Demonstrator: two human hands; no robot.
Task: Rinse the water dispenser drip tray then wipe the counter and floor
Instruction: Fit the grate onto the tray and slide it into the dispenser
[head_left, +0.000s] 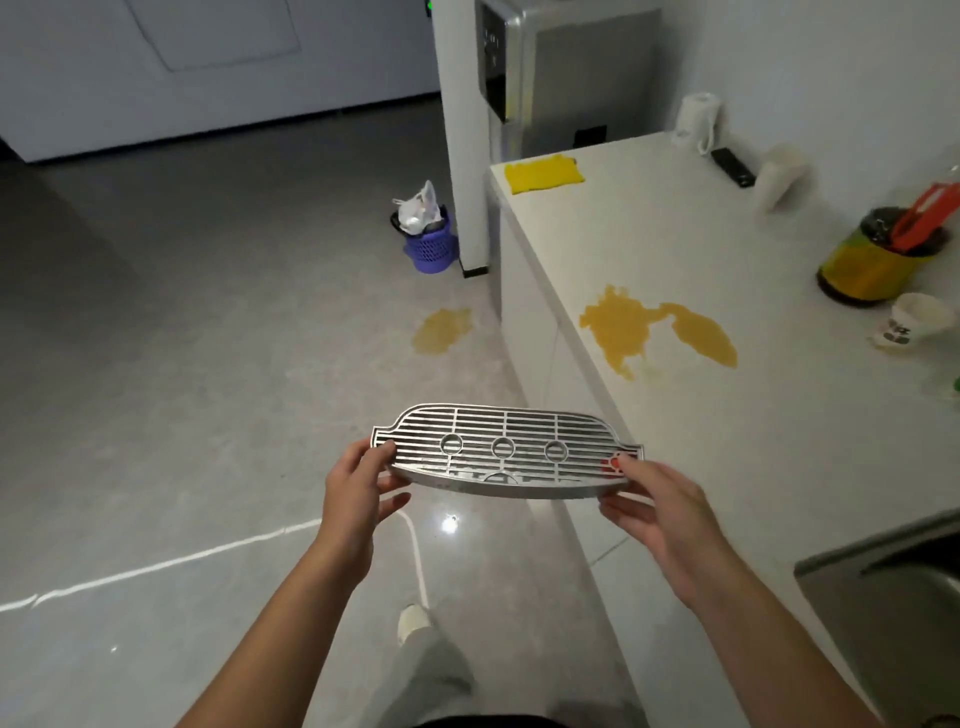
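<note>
I hold the grey slatted drip tray (504, 451) level over the floor, just left of the counter's edge. My left hand (358, 488) grips its left end and my right hand (652, 506) grips its right end, by a small red float. The white counter (727, 441) carries a yellow spill (649, 330). A second yellow puddle (441, 330) lies on the grey floor (182, 364) beside the cabinet. A folded yellow cloth (543, 174) rests at the counter's far end. The silver water dispenser (545, 73) stands behind it. A steel sink (904, 587) shows at the lower right.
A purple bin (431, 244) with plastic bags stands by a white pillar. On the counter stand a paper roll (698, 122), a black remote (732, 166), a white cup (782, 176), a yellow utensil can (878, 257) and a paper cup (917, 319). My foot (413, 623) is below the tray.
</note>
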